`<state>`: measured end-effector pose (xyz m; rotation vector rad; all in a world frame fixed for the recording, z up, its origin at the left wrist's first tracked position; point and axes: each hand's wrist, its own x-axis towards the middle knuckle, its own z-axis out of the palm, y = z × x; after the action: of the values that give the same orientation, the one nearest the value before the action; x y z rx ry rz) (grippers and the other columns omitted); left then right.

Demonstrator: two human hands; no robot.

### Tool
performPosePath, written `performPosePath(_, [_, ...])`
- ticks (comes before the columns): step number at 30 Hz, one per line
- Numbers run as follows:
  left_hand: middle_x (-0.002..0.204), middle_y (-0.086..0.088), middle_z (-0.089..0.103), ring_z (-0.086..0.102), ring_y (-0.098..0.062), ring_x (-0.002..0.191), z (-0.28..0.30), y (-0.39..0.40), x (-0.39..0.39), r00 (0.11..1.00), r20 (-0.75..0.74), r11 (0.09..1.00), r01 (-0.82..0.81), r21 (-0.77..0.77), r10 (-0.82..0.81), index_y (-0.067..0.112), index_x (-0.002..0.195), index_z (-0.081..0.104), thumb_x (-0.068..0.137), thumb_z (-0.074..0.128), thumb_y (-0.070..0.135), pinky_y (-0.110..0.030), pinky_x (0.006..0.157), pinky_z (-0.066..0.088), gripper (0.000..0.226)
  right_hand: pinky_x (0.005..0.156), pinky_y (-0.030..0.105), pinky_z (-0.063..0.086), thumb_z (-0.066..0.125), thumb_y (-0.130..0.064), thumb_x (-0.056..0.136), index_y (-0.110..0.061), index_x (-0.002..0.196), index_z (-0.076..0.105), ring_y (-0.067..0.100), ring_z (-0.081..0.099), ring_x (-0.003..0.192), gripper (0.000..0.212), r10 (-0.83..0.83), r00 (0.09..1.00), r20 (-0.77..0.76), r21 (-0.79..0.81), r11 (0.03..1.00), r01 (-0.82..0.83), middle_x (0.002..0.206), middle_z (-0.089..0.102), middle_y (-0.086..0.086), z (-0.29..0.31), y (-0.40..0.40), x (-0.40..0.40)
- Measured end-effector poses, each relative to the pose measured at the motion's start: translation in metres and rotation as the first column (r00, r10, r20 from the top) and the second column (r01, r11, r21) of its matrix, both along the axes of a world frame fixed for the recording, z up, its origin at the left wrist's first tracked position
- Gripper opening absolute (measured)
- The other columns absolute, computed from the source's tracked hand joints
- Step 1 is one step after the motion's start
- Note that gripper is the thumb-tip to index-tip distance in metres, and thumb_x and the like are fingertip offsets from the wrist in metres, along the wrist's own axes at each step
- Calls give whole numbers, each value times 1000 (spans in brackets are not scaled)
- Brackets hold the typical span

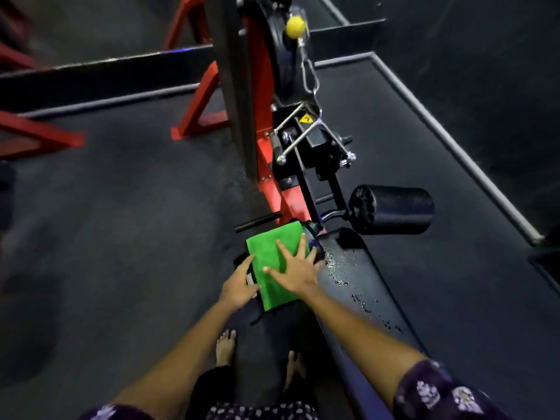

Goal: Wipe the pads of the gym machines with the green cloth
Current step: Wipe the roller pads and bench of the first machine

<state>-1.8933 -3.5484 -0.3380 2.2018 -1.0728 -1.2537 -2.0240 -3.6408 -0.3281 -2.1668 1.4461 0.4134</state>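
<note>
Right hand [292,272] fingers [301,245] spread flat atop the green cloth [272,265], left hand [239,286] fingers extended, touching the cloth's left edge, cloth draped over the black pad [363,286] near its far-left corner, droplets on the pad just right of the cloth

One head-worn camera looks steeply down, close over the bench pad [357,286] and dark floor [121,237].

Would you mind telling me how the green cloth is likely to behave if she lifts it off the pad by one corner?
The green cloth would probably go limp and unfold, since it lies as a soft folded rectangle. It looks light: the right hand presses it flat with spread fingers. Droplets on the bench pad suggest it may pick up moisture and cling slightly.
</note>
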Motion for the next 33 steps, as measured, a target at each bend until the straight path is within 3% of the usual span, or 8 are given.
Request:
performPosePath(2, [138, -9, 51, 56, -28, 116, -6, 0, 2, 998, 68, 1000, -14, 1, 13, 25, 147, 26, 85, 58, 9, -32, 91, 42, 72, 103, 71, -8, 40, -84, 71, -28, 151, 10, 45, -15, 140, 102, 70, 997, -33, -144, 987, -74, 157, -15, 15, -6, 8, 10])
performPosePath(4, [134, -9, 55, 58, -31, 113, -10, -1, -3, 992, 97, 997, -72, -34, 75, 22, 146, 26, 81, 55, 5, -37, 92, 45, 73, 101, 72, -9, 42, -84, 69, -18, 152, 8, 44, -18, 140, 112, 136, 989, -57, -209, 967, -145, 158, -15, 12, -14, 15, 19])
performPosePath(9, [134, -6, 56, 44, -32, 128, -23, 2, -13, 961, 160, 972, -211, -101, 226, 9, 145, 25, 76, 55, -4, -41, 107, 30, 77, 101, 75, 3, 44, -77, 77, -42, 149, 2, 46, -16, 140, 90, 185, 982, -47, -200, 961, -191, 158, -14, 8, -27, 11, 23])
performPosePath(16, [134, 2, 56, 47, -22, 127, -38, 5, -11, 939, -10, 926, -341, -161, 344, 11, 146, 19, 83, 50, -8, -32, 99, 38, 73, 104, 69, 15, 40, -75, 81, -36, 148, 24, 45, 1, 142, 79, -27, 996, -81, -250, 968, 6, 159, -2, 9, -28, -33, 37])
performPosePath(20, [123, -6, 60, 53, -29, 117, -43, 1, 2, 898, -86, 874, -439, -209, 431, 10, 146, 20, 85, 57, -2, -37, 97, 40, 72, 106, 62, 19, 44, -62, 87, -36, 145, 31, 39, 13, 142, 65, 252, 967, -29, -294, 923, -249, 158, 16, 7, -37, 12, 42])
performPosePath(24, [139, -11, 40, 40, -29, 130, -56, 11, 10, 953, 31, 945, -296, -143, 303, 8, 147, 19, 72, 80, 18, -41, 108, 33, 97, 77, 57, 49, 48, -62, 70, -38, 126, 58, 40, 57, 110, 62, 323, 945, -50, -360, 877, -319, 134, 56, 6, -43, 22, 7])
performPosePath(29, [159, -4, 6, 9, -18, 146, -59, 15, 13, 985, 173, 1000, 14, 27, -18, 12, 151, 3, 65, 78, 56, -47, 116, 2, 122, 106, 60, 21, 41, -65, 86, -42, 148, 19, 40, 13, 140, 69, 5, 999, -43, -334, 942, -19, 159, 8, 4, -33, -28, 10])
performPosePath(33, [159, -3, -13, -7, -17, 146, -58, 5, 10, 971, 204, 984, 93, 151, -123, 7, 148, -14, 59, 79, 60, -52, 115, -3, 139, 108, 62, 12, 36, -67, 88, -40, 148, 20, 38, 8, 143, 67, 151, 986, -66, -333, 929, -164, 159, 8, 5, -36, -5, 36])
